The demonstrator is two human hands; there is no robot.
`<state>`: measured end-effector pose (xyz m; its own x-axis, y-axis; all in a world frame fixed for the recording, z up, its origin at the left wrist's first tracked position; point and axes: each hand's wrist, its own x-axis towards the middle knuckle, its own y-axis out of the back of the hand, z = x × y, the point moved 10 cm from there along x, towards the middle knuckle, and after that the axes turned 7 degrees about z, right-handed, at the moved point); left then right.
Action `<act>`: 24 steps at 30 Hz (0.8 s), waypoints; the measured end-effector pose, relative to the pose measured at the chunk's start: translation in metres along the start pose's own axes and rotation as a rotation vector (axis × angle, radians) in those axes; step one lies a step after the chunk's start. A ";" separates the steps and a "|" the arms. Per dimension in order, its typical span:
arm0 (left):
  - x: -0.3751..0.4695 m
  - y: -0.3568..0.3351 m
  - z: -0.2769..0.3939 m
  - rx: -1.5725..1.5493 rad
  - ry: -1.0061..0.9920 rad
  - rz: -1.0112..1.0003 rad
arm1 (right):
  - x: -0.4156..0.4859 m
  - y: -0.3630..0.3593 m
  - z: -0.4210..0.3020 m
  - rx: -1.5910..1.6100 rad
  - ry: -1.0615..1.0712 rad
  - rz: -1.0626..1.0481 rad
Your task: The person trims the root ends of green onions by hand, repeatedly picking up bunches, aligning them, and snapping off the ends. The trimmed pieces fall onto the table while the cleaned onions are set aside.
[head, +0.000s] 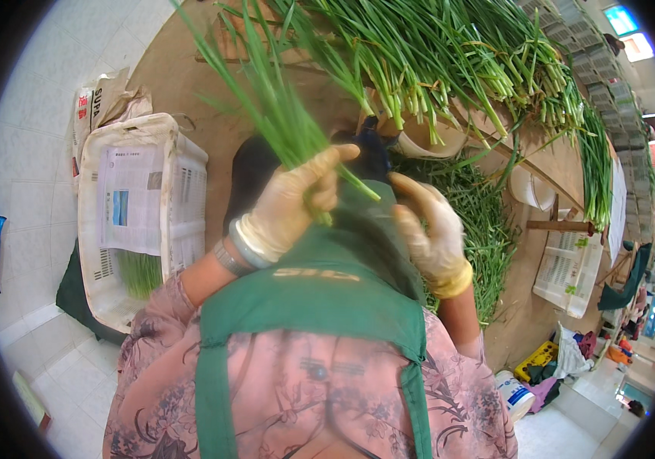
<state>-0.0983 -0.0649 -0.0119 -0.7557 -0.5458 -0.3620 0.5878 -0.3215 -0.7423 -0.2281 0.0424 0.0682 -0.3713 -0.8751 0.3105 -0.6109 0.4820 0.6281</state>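
My left hand (299, 198), in a pale thin glove, is closed around a small bunch of green leafy stalks, probably garlic chives (276, 115). The leaves fan up and away, blurred, and the pale cut ends stick out below the fist. One stalk slants out towards my right hand (433, 224). That hand is gloved too, its fingers apart and slightly curled, holding nothing. Both hands are above the green apron (310, 298) on my lap. Beyond them, tied bundles of the same greens (419, 69) lie along a wooden table (551, 163), stem ends towards me.
At left stands a white plastic crate (184, 189) holding newspaper (130, 201) and greens (139, 274). Loose leaf trimmings (479, 241) cover the floor at right. White buckets (531, 188) stand under the table. Another white crate (568, 272) and a white tub (514, 396) are farther right.
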 end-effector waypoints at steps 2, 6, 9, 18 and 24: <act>-0.003 -0.003 0.002 0.081 -0.004 0.048 | 0.023 -0.037 -0.021 0.123 0.039 -0.111; -0.006 0.001 0.018 0.176 -0.056 0.069 | 0.029 -0.065 -0.016 0.367 -0.157 -0.168; -0.002 0.012 0.014 0.143 -0.066 0.073 | 0.009 -0.080 0.006 0.510 -0.354 -0.184; -0.001 0.047 0.062 -0.223 -0.205 0.145 | -0.106 0.028 0.192 -0.935 -0.640 -0.553; 0.004 0.042 0.051 -0.287 -0.121 0.052 | 0.012 0.006 0.050 -0.525 -0.140 -0.122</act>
<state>-0.0617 -0.1203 -0.0154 -0.6767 -0.6495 -0.3467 0.5064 -0.0689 -0.8595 -0.2717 0.0373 0.0398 -0.4308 -0.8919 0.1377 -0.2381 0.2594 0.9359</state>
